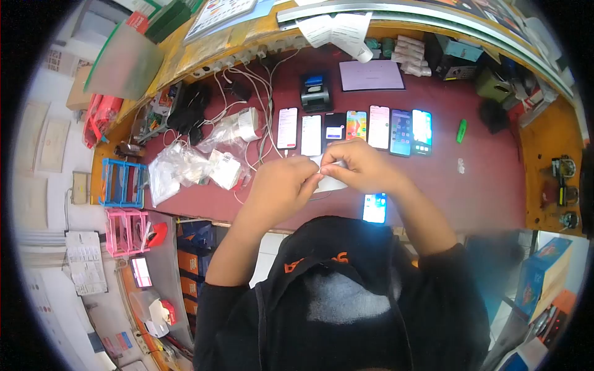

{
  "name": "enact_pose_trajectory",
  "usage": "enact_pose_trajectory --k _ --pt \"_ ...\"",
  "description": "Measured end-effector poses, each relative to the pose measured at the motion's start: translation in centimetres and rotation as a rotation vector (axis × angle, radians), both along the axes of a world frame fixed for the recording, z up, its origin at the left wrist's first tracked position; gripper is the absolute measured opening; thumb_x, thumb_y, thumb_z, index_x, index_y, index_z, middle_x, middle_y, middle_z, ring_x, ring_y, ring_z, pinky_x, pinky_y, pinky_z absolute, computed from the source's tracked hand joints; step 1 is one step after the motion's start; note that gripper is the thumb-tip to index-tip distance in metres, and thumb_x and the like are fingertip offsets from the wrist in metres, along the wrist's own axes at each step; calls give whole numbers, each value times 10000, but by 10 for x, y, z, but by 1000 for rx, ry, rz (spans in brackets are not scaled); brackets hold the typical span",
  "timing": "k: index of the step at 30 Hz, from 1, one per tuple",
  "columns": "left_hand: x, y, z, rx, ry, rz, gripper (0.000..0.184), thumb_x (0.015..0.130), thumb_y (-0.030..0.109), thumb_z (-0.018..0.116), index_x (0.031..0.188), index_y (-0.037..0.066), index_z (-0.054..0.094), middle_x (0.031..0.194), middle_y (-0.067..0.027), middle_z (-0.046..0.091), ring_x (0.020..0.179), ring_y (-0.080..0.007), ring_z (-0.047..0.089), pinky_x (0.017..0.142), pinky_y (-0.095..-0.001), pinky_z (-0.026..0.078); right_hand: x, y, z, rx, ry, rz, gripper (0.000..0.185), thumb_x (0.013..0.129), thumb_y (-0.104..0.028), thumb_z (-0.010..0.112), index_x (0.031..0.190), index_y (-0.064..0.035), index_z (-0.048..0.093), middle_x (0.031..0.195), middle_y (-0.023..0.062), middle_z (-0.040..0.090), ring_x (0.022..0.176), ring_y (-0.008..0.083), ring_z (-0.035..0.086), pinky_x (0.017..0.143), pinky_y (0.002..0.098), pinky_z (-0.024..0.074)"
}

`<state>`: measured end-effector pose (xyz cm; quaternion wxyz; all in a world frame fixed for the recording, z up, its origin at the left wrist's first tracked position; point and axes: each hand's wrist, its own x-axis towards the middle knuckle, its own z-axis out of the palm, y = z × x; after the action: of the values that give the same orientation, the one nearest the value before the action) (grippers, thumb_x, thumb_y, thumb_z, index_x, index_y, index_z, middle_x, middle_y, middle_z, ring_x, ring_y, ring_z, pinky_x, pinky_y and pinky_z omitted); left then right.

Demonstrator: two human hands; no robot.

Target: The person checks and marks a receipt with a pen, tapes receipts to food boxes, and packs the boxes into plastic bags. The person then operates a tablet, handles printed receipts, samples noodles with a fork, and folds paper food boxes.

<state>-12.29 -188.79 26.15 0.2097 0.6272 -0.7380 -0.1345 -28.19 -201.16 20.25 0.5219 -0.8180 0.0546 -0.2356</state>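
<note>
My left hand point(283, 184) and my right hand point(361, 166) meet over the front middle of the desk, fingertips pinched together. Whatever they hold between them is too small to make out. Just beneath and behind my fingers lies a white sheet point(333, 183), partly covered by them. Beyond my hands several phones lie in a row, screens lit, among them a white-screened phone point(311, 133), one with an orange screen point(356, 125) and one with a bright blue screen point(422, 131). Another lit phone point(374, 208) lies at the desk's front edge, near my right forearm.
A small black printer point(315, 93) and a purple-white board point(372, 75) stand behind the phones. White cables point(265, 117) and plastic bags point(179, 164) crowd the left side. To the right are a green marker point(461, 130) and a wooden side panel point(547, 142). Blue point(122, 183) and pink racks point(126, 231) stand left.
</note>
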Motion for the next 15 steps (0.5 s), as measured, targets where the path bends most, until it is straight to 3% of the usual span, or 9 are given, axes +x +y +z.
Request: enact_pose_trajectory --k 2,3,5,6,9,10,11,13,15 --pt "-6 -1 -4 -188 -328 -40 161 809 194 633 720 73 573 717 -65 582 612 -263 580 531 -379 445 -1 3 -7 358 136 12 145 875 -149 616 833 -10 626 756 65 630 731 138 589 680 295 455" --pt "-10 -1 -4 -190 -321 -63 161 809 194 633 720 73 573 717 -65 582 612 -263 580 531 -379 445 -1 6 -15 361 136 -11 145 875 -149 616 833 -10 626 756 65 630 731 138 589 680 295 455" --pt "-16 2 -4 -263 -393 -26 144 790 181 643 697 90 582 723 -45 583 597 -237 578 525 -361 451 -1 12 -31 918 -43 108 139 898 -139 602 849 -12 634 765 23 629 736 86 567 683 259 450" --pt "-17 5 -5 -267 -382 -52 144 790 181 643 697 90 582 723 -45 583 597 -237 578 525 -361 451 -3 15 -33 938 -71 93 115 896 -127 609 871 -20 643 790 9 636 730 84 570 690 239 449" --pt "-14 8 -8 -188 -234 -82 143 792 174 648 707 69 601 699 -64 578 603 -259 578 534 -371 446 -20 18 -30 645 41 50 153 891 -158 616 893 -8 646 789 42 659 741 99 588 673 281 466" --pt "-13 9 -8 -50 -117 -50 142 793 170 650 717 58 609 686 -75 576 606 -270 577 538 -375 444 -29 16 -23 263 32 23 191 890 -203 621 925 -15 635 795 55 645 779 139 604 689 317 474" --pt "-15 8 -9 93 -9 -16 141 794 165 652 727 46 618 674 -87 573 609 -281 576 543 -379 441 -35 22 -13 159 113 -35 206 887 -228 612 916 -25 631 801 83 651 770 206 619 692 345 475" --pt "-22 5 -15 30 17 -39 133 802 151 645 751 30 622 656 -105 567 613 -299 569 549 -381 434 -35 29 -20 -4 49 -42 228 902 -255 583 916 -31 620 798 97 644 771 254 618 685 372 472" --pt "-24 4 -19 36 -47 -149 115 786 114 651 741 20 603 678 -122 587 604 -303 573 544 -383 427 -40 36 -19 -98 93 -123 214 912 -246 573 912 -36 614 778 76 632 752 216 607 674 354 467"
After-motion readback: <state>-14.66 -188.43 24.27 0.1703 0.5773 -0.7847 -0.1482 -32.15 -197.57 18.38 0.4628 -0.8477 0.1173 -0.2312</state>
